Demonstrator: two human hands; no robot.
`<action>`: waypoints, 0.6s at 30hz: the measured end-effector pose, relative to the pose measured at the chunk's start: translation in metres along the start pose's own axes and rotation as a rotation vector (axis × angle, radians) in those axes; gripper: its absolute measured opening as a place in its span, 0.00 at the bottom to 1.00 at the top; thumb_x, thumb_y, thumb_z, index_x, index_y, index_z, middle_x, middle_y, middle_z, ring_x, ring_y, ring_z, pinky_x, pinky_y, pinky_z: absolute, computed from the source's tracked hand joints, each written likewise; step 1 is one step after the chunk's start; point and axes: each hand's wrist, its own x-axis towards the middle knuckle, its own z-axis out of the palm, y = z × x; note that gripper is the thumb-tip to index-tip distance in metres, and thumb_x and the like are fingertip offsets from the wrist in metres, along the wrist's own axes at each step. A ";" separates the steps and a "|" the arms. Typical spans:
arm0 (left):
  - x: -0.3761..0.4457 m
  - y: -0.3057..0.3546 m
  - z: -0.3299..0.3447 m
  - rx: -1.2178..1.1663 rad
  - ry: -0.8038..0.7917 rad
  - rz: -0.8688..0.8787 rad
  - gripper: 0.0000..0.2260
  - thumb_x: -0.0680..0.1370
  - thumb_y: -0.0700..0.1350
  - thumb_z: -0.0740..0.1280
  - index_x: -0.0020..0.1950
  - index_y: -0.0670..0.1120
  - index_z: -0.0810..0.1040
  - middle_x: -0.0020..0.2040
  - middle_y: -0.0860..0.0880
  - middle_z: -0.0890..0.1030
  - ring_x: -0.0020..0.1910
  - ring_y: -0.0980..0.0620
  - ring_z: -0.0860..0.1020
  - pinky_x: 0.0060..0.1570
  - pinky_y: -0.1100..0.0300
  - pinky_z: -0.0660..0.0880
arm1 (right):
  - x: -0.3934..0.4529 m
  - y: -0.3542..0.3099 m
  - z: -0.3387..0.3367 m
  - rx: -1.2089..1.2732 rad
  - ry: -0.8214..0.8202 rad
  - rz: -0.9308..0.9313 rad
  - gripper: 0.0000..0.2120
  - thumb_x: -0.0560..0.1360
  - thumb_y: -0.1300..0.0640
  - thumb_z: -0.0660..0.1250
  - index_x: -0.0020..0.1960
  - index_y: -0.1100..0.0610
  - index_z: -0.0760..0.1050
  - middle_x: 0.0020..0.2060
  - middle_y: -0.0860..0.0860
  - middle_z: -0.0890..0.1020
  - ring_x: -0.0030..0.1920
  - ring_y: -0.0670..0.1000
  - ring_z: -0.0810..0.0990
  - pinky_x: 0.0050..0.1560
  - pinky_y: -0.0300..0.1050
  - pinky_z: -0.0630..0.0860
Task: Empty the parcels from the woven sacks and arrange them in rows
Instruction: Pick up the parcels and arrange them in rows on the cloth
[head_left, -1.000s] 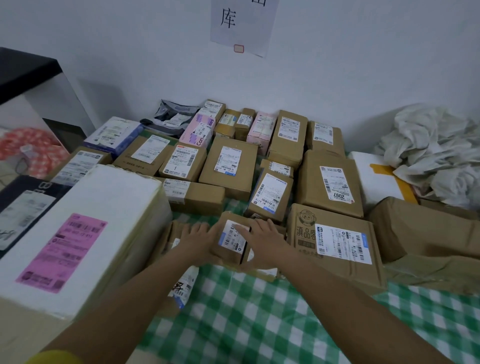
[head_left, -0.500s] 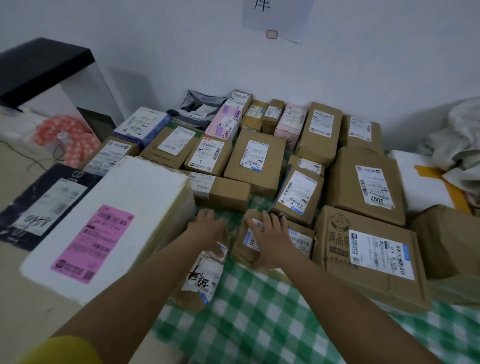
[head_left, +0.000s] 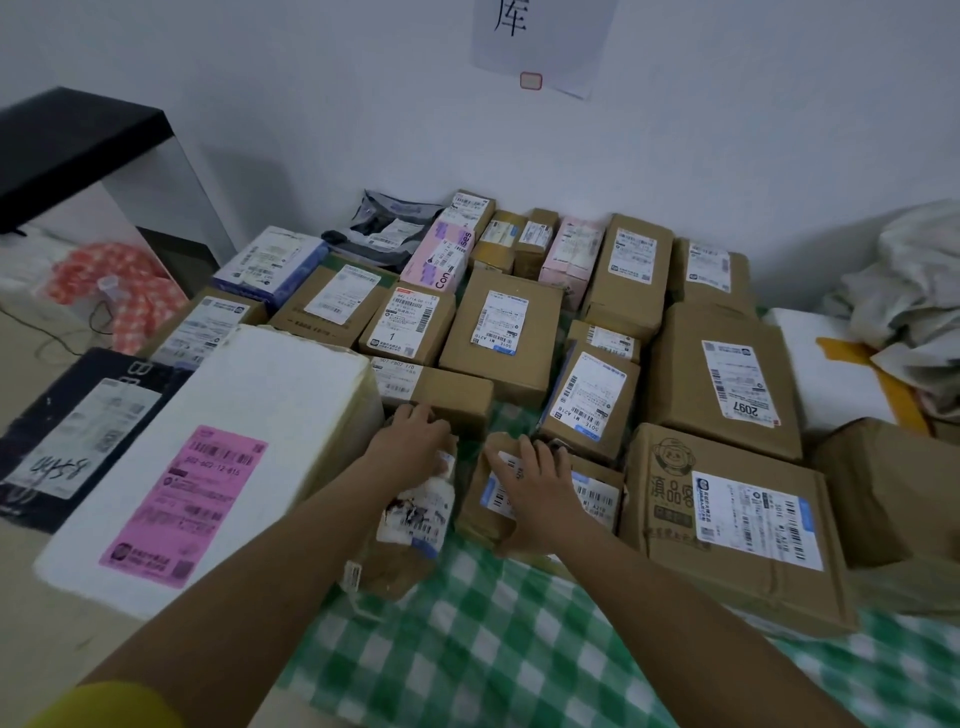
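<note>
Backdrop: white wall across the top of the frame, with a paper sheet at top centre bearing the character "库" and a small red-edged tag at its lower edge.
Surface: green-and-white checked cloth fills the lower centre, with parcels in rows on it back to the wall.
Left hand: centre of the frame, fingers curled over the top end of a crumpled brown paper parcel and gripping it; that parcel's white label is smeared and unreadable.
Right hand: just right of the left hand, fingers spread and pressing flat on a small brown parcel, thumb at its near edge; the label under the palm is mostly covered.
White foam box: left of centre, carrying a pink label with barcodes and digits too blurred to trust.
Large carton: right of the hands, printed with a cartoon face and "滇品", its white label blue-edged.
Carton marked "2097": behind that one, the number upside down on its label.
Middle row: a box labelled "1"; a tilted box whose label reads "A218".
Pink box: back row, lettering "Con…ses" partly covered.
Black package: left edge, handwriting scrawled on its label.
Woven sacks: crumpled white heap at the right edge.
</note>
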 end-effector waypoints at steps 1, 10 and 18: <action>-0.001 -0.001 0.003 0.020 -0.055 0.000 0.22 0.77 0.51 0.66 0.69 0.49 0.68 0.70 0.44 0.64 0.71 0.42 0.59 0.67 0.48 0.66 | 0.000 0.000 0.000 -0.005 0.003 0.001 0.58 0.65 0.32 0.72 0.78 0.47 0.36 0.77 0.63 0.42 0.77 0.64 0.42 0.73 0.66 0.41; -0.012 0.000 0.011 0.036 -0.063 -0.133 0.33 0.75 0.58 0.67 0.73 0.45 0.59 0.75 0.40 0.54 0.74 0.37 0.54 0.68 0.45 0.64 | 0.011 -0.028 0.004 -0.027 0.179 -0.232 0.54 0.66 0.21 0.37 0.73 0.58 0.66 0.77 0.61 0.53 0.78 0.61 0.46 0.71 0.63 0.30; -0.018 -0.002 0.010 -0.178 0.079 -0.147 0.31 0.76 0.53 0.68 0.73 0.46 0.59 0.75 0.40 0.55 0.74 0.38 0.56 0.69 0.47 0.63 | 0.007 -0.033 0.001 0.266 0.116 -0.150 0.43 0.71 0.26 0.53 0.78 0.50 0.53 0.78 0.54 0.40 0.76 0.56 0.33 0.72 0.60 0.29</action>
